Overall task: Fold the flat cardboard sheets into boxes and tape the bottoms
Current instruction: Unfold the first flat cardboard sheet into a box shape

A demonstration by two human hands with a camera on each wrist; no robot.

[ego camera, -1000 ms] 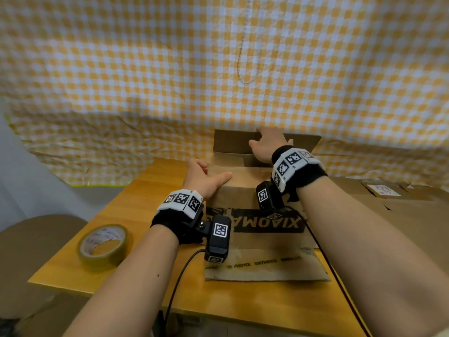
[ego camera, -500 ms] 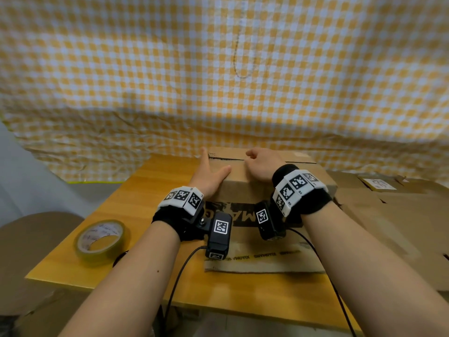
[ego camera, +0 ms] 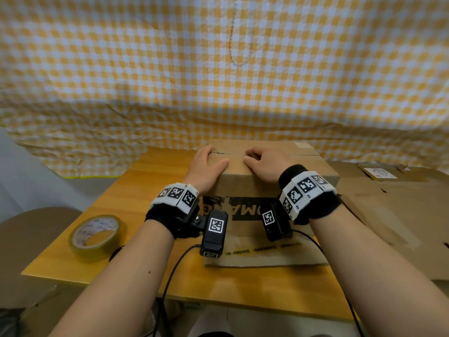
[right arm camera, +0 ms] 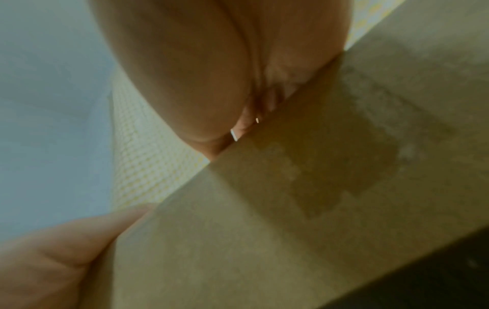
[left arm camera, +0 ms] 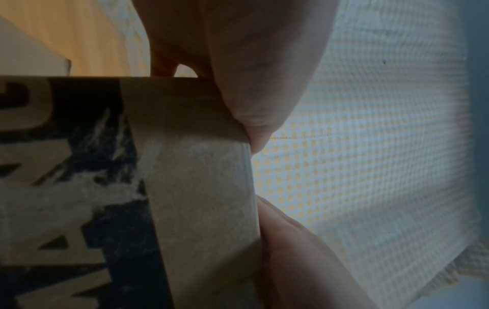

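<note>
A brown cardboard box [ego camera: 303, 164] with black print on its near face stands on the wooden table [ego camera: 145, 178], its top flaps folded down flat. One bottom flap [ego camera: 262, 251] lies spread on the table toward me. My left hand [ego camera: 206, 166] is at the box's near left corner, thumb on top, fingers along the left edge. My right hand [ego camera: 264, 166] presses on the top near the flap seam, fingers bent. The left wrist view shows the box corner [left arm camera: 198, 188] between thumb and fingers. In the right wrist view the palm [right arm camera: 198, 73] lies on the cardboard [right arm camera: 291, 209].
A roll of clear tape [ego camera: 96, 237] lies flat near the table's left front corner. Flat cardboard sheets [ego camera: 401, 210] are stacked to the right of the table. A yellow checked cloth [ego camera: 218, 81] hangs behind. A brown round surface [ego camera: 29, 229] sits low at the left.
The far flap stood upright a second ago; my right hand pushed it down toward me. Both top flaps now lie flat under my hands.
</note>
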